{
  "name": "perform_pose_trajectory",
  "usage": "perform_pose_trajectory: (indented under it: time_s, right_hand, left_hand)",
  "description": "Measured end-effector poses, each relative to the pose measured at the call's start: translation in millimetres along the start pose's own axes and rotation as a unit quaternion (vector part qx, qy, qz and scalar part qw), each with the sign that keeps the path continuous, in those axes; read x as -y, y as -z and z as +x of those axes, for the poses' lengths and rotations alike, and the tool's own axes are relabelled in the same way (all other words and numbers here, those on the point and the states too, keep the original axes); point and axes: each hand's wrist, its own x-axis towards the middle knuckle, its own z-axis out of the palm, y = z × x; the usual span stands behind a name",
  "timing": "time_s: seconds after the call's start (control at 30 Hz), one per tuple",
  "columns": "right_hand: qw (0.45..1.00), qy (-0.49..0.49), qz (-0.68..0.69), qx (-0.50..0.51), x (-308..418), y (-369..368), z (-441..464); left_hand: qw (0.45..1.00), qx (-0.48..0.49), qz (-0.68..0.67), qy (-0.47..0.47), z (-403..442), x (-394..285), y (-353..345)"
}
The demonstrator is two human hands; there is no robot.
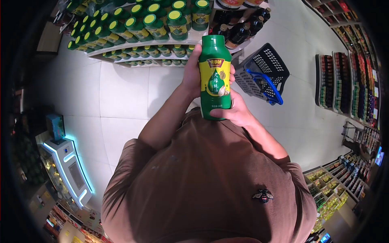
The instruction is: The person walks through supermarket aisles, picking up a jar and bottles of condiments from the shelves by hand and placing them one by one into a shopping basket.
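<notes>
Both hands hold a green oyster sauce bottle (216, 87) upright in front of my chest, its yellow label with Chinese characters facing me. My left hand (193, 75) is closed around the upper left side, with the fingertips showing past the right edge. Lower down, my right hand (239, 110) grips the base, its thumb lying across the front. The green cap is on. Beyond the bottle stand rows of green jars (156, 25) with yellow lids on a shelf.
A dark shopping basket (265, 67) with a blue handle sits on the tiled floor (125, 129) to the right. Dark bottles (238, 34) stand at the shelf's end. Stocked shelves (346, 83) line the far right. A lit display unit (69, 170) is on the left.
</notes>
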Motion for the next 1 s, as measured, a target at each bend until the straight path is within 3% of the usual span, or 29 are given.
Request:
perform_pose_trajectory:
  time_s: [0.27, 0.33, 0.47, 1.0]
  right_hand:
    - [0.998, 0.004, -0.057, 0.0, 25.0, 60.1, -28.3]
    - [1.0, 0.017, -0.022, 0.013, 29.5, 77.6, -38.6]
    - [0.999, 0.047, -0.008, 0.027, 35.3, 116.3, -54.4]
    - [0.989, 0.008, 0.12, 0.082, 39.7, 226.2, -121.1]
  left_hand:
    - [0.997, -0.057, 0.058, 0.01, 50.5, 31.1, -40.3]
    - [0.992, -0.092, 0.079, 0.012, 65.2, 45.1, -54.0]
    - [0.997, -0.07, 0.042, 0.012, 100.2, 71.7, -65.1]
    - [0.989, -0.14, 0.023, 0.028, 171.2, 172.8, -83.7]
